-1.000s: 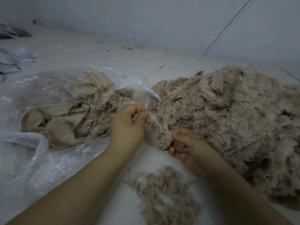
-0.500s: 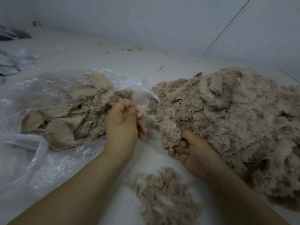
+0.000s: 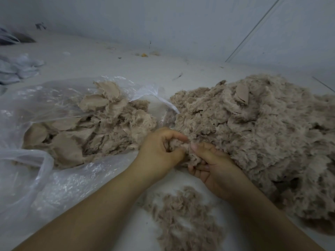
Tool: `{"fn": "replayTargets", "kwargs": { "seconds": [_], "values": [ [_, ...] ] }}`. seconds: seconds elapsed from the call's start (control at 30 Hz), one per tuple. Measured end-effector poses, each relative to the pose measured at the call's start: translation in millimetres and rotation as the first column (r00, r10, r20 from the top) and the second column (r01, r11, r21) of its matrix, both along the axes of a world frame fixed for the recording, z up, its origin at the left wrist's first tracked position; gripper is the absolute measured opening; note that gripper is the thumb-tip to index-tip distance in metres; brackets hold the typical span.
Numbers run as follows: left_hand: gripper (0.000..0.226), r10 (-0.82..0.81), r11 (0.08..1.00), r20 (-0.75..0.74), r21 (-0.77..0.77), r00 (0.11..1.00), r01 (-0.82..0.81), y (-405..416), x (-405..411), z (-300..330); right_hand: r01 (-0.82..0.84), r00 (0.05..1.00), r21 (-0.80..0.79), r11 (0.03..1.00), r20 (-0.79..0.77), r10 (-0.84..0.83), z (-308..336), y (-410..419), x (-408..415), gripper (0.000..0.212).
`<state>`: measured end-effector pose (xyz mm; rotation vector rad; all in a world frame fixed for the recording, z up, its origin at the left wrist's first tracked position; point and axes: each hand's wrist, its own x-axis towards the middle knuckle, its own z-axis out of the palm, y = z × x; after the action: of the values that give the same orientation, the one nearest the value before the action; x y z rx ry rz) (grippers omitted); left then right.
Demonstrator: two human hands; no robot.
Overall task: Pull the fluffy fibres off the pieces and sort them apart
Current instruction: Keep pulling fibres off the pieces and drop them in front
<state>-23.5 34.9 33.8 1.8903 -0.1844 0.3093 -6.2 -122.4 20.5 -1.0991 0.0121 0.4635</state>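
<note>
Closing in on each other since half a second ago, the two hands now meet over one fluffy tuft (image 3: 188,151) at the near edge of the big pile (image 3: 262,134), where before a stretched strand ran between them. The left hand (image 3: 159,151) has come down toward 5 o'clock; its fingers curl round the tuft, forefinger hooked over the top. The right hand (image 3: 213,165) has risen slightly and pinches the same tuft, thumb on top, fingers curled beneath.

Counting: two hands, one large heap at 3 o'clock, one small pulled-off fibre pile (image 3: 184,218) at 6 o'clock, one clear plastic bag (image 3: 45,178) at 9 o'clock holding stripped pieces (image 3: 94,127) — too many to count. Crumpled pale plastic (image 3: 18,67) lies at 10 o'clock.
</note>
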Motion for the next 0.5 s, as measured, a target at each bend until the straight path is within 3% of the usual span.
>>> {"fn": "replayTargets", "kwargs": {
  "seconds": [0.07, 0.1, 0.17, 0.3, 0.4, 0.5],
  "values": [
    [0.014, 0.084, 0.992, 0.037, 0.092, 0.996, -0.087, 2, 2, -1, 0.005, 1.0, -0.044, 0.999, -0.001, -0.005, 0, 0, 0, 0.005],
    [0.016, 0.137, 0.988, 0.028, 0.07, 0.99, -0.139, 4, 4, -1, 0.014, 1.0, -0.057, 0.998, 0.003, -0.014, -2, 0, 1, 0.014],
    [0.023, 0.227, 0.972, -0.025, -0.057, 0.974, -0.228, 9, 9, -3, 0.035, 0.999, -0.097, 0.995, 0.008, -0.034, -4, -1, 2, 0.033],
    [0.02, 0.341, 0.916, -0.055, -0.205, 0.939, -0.344, 19, 15, -1, 0.081, 0.996, -0.089, 0.993, -0.017, -0.083, -3, -1, 2, 0.041],
    [0.018, 0.271, 0.92, -0.103, -0.263, 0.957, -0.289, 18, 11, 1, 0.071, 0.997, -0.08, 0.994, -0.016, -0.073, -2, -1, 2, 0.043],
    [0.011, 0.071, 0.923, -0.145, -0.365, 0.987, -0.12, 7, 3, 4, 0.026, 0.999, -0.088, 0.996, 0.039, -0.023, -2, -2, 1, 0.018]
  ]
}}
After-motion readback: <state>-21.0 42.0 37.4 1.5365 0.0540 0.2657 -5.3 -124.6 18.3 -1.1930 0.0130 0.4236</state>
